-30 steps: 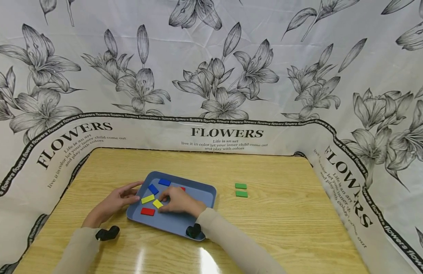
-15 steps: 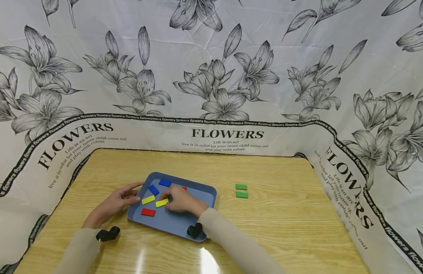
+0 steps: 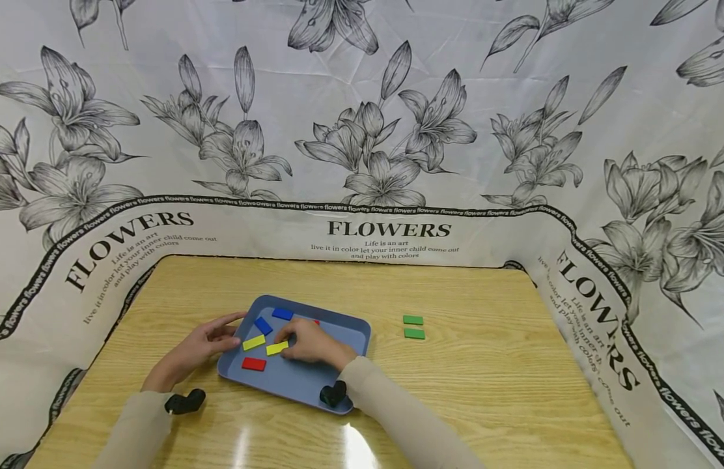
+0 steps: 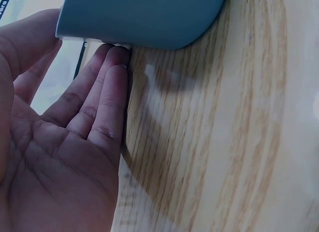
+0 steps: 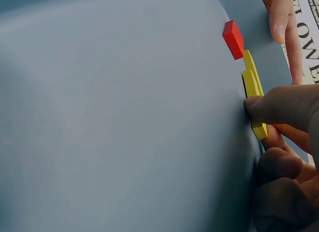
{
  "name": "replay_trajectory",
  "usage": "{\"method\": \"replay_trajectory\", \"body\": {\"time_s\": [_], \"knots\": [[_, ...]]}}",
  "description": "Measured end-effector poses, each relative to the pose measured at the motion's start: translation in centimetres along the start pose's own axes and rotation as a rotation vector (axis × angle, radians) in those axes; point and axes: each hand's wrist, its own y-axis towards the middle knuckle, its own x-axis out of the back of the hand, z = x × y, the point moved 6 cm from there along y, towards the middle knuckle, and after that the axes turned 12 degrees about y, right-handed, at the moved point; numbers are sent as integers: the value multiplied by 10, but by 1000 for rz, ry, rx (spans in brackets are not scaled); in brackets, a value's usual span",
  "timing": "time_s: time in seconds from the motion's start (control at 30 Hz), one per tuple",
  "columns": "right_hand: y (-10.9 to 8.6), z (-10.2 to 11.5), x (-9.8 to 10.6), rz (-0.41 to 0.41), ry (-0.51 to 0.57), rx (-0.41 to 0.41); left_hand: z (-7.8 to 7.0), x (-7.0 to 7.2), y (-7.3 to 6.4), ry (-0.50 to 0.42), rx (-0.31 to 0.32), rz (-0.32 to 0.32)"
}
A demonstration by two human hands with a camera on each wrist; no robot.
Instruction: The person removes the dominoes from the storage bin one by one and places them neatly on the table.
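Observation:
In the head view, a blue-grey tray [image 3: 292, 385] lies slanted on the wooden table. My left hand [image 3: 193, 350] holds its left edge, with the thumb over the rim and the fingers against the outside wall [image 4: 144, 22]. Inside the tray, my right hand [image 3: 308, 342] pinches a yellow block [image 3: 277, 348] between thumb and forefinger, low over the tray floor. Another yellow block [image 3: 254, 342] lies just left of it, and a red block [image 3: 254, 364] lies below. Two blue blocks [image 3: 282, 314] are near the far left corner. My right hand mostly covers a second red block [image 3: 316, 322].
Two green blocks [image 3: 413, 333] lie one behind the other on the table [image 3: 485, 365], right of the tray. A white curtain [image 3: 391, 163] printed with flowers borders the table at the back and sides.
My right hand has turned the yellow block and shifted it slightly right, so it lies roughly parallel to the other yellow one. Over the last half second little moves. My left hand stays put.

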Motion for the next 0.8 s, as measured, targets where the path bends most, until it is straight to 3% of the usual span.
{"method": "replay_trajectory", "body": {"time_s": [0.27,0.47,0.8], "knots": [[-3,2,4,6,7,-7,0,-2,0,13,13,1],[-9,15,21,-44,25,7,0,-1,-1,13,18,1],[-22,30,54,-91,174,-14,0,-1,1,20,21,-5]]}}
